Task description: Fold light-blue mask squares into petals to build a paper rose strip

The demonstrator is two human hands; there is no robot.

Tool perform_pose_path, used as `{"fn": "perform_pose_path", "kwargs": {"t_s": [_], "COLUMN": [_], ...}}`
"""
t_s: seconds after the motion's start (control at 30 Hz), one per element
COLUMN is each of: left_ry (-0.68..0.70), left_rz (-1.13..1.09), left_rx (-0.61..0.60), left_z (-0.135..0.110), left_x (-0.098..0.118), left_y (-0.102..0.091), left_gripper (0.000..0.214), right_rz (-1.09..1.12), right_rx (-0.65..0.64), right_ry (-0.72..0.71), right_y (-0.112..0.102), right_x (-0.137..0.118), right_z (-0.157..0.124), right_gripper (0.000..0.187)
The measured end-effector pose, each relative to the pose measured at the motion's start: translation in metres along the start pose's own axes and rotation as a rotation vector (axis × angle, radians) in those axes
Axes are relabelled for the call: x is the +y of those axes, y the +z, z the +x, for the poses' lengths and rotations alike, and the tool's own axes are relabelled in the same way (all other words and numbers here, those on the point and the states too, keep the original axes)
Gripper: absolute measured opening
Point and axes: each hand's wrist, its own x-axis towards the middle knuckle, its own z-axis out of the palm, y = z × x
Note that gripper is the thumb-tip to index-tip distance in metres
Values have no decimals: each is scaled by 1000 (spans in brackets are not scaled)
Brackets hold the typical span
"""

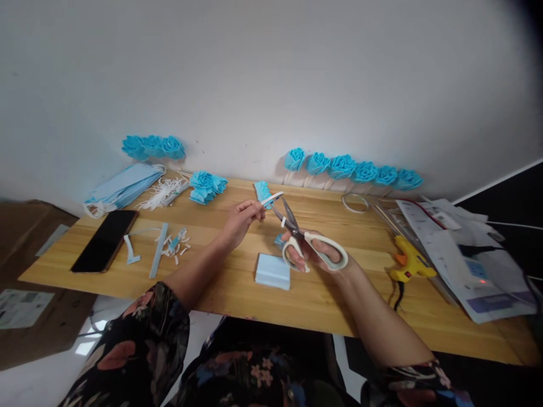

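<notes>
The right hand (316, 254) is gripping the white-handled scissors (303, 240), fingers threaded through both loops and closed around them, with the blades standing apart in a narrow V. The left hand (244, 217), just left of the scissors, is pinching one end of a thin white-and-blue strip (271, 198) between thumb and fingertips. The strip's free end is reaching toward the blade tips, above the wooden table (237, 299). This looks like the trimming step. A clean cut would call for the strip being held taut and set squarely between the open blades before they close.

Just below the scissors a folded pale-blue mask piece (272, 271) is lying flat. Well to their left, cut scraps (169, 246) are lying scattered, with a black phone (104, 240) beyond them and a stack of face masks (121, 186) farther back. To the right of the scissors a yellow glue gun (409, 263) is resting beside loose papers (462, 249). Behind the scissors, blue fabric roses (352, 168) are lining the wall. Nothing is crowding the blades. A small blue rosette (262, 189) is sitting just behind the strip.
</notes>
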Motion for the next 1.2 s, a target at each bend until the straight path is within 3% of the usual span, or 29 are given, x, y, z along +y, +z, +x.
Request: {"fn": "perform_pose_path", "kwargs": {"t_s": [0.43,0.8,1.2], "left_ry": [-33,-66,15], "left_rz": [-105,-6,102], "left_rx": [-47,-87,-129], "left_z": [-1,-10,-11], "left_x": [-3,-11,-14], "left_y": [4,12,6], "left_gripper": [38,39,30], "right_rz": [-25,82,216], "right_rx": [127,164,147], "right_ry": [135,58,103], "right_y": [-4,-4,4], "right_x": [0,14,9], "right_z": [2,8,10], "right_gripper": [54,55,50]}}
